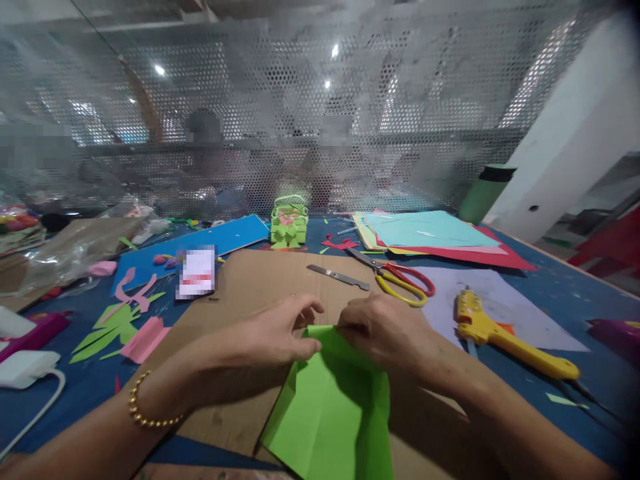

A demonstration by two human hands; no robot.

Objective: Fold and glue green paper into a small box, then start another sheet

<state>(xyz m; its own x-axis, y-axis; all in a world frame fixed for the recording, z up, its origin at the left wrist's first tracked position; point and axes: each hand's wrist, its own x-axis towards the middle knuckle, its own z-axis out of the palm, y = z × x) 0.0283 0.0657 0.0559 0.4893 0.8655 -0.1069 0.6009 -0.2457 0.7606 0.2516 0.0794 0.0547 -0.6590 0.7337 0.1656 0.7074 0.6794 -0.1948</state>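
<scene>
A folded sheet of bright green paper [330,407] stands creased in front of me, its sides bent up along fold lines. My right hand [385,333] pinches its top edge near the right corner, fingers curled closed. At the upper left corner is my left hand [277,330], thumb against the paper edge and index finger curved away from it, with a gap between them. Below the paper lies a brown cardboard sheet [250,280]. Beyond my hands rest a metal blade [337,276] and scissors [400,280] with red and yellow handles.
A yellow glue gun [510,340] lies at right on pale paper. Coloured sheets [430,230] and a green bottle [485,193] are behind it. A small green paper basket [289,223] stands at the back. Pink and green paper scraps [113,327] and a white charger [30,369] lie left.
</scene>
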